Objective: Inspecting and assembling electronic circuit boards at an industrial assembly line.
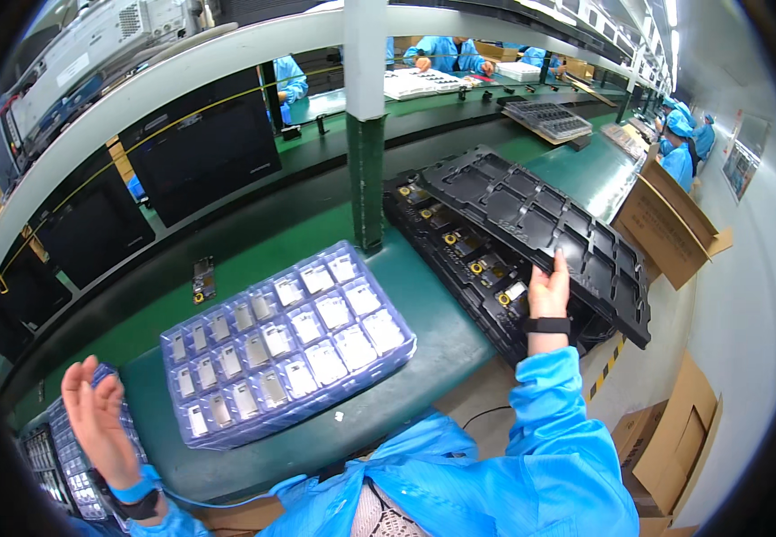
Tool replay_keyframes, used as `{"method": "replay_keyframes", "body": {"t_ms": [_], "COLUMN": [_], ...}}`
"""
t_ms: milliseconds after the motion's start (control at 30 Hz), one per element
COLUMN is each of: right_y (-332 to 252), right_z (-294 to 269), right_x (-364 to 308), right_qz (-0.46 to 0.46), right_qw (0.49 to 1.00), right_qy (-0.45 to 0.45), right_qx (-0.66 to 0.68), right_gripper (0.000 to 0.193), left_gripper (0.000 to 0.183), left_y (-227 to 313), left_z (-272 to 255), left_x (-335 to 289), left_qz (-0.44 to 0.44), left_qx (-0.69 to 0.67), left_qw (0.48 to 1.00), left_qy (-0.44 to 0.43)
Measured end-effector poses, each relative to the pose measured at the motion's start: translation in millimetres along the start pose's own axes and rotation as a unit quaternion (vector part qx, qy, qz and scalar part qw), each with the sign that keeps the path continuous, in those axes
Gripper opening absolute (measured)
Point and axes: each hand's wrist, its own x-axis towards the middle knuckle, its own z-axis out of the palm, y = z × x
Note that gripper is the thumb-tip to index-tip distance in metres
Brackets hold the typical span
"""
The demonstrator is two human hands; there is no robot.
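My right hand [549, 294] grips the near edge of an upper black plastic tray [549, 213] with molded pockets. That tray is tilted up over a lower black tray [449, 282], where several circuit boards [480, 267] with round yellow parts show along the left side. My left hand [97, 419] is raised at the lower left, fingers stretched out, holding nothing. Beneath and beside it are a clear tray [72, 458] and a black tray [40, 461]. Between my hands a clear bluish blister tray [294, 413] carries rows of silver rectangular metal pieces [325, 364].
A post [365, 170] rises behind the blister tray. One loose circuit board [203, 279] lies on the green belt. Cardboard boxes [661, 224] stand at the right, with another [674, 438] on the floor. People in blue [446, 55] work across the line; another black tray [549, 121] lies farther back.
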Motion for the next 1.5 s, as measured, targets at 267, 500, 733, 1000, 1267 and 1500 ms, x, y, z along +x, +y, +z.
{"method": "replay_keyframes", "body": {"t_ms": [267, 500, 733, 1000, 1267, 1500], "right_y": [108.4, 118.7, 40.8, 61.3, 67.1, 62.2], "right_z": [36.4, 71.9, 32.1, 19.0, 21.0, 11.7], "right_x": [-68.1, -147.4, -121.2, -120.6, -125.8, -108.6], "right_qz": [0.015, 0.145, -0.296, -0.335, -0.364, -0.412], "right_qw": [0.998, 0.806, 0.324, 0.345, 0.363, 0.38], "right_qy": [0.029, -0.256, -0.272, -0.295, -0.284, -0.272], "right_qx": [-0.062, -0.513, -0.856, -0.826, -0.809, -0.782], "right_gripper": [0.048, 0.024, 0.047, 0.034, 0.03, 0.027], "left_gripper": [0.024, 0.014, 0.058, 0.081, 0.039, 0.024], "left_y": [-43.4, -193.2, -298.0, -297.3, -331.2, -347.7], "left_z": [-82.4, -89.5, 1.9, 53.8, 53.5, 21.0], "left_x": [97.3, 189.8, 219.7, 217.4, 230.9, 250.7], "left_qz": [-0.141, -0.209, -0.069, -0.081, -0.16, -0.226], "left_qx": [0.144, 0.287, 0.522, 0.543, 0.45, 0.228], "left_qw": [0.979, 0.929, 0.843, 0.805, 0.847, 0.919], "left_qy": [0.024, -0.106, -0.106, -0.224, -0.234, -0.229]}}
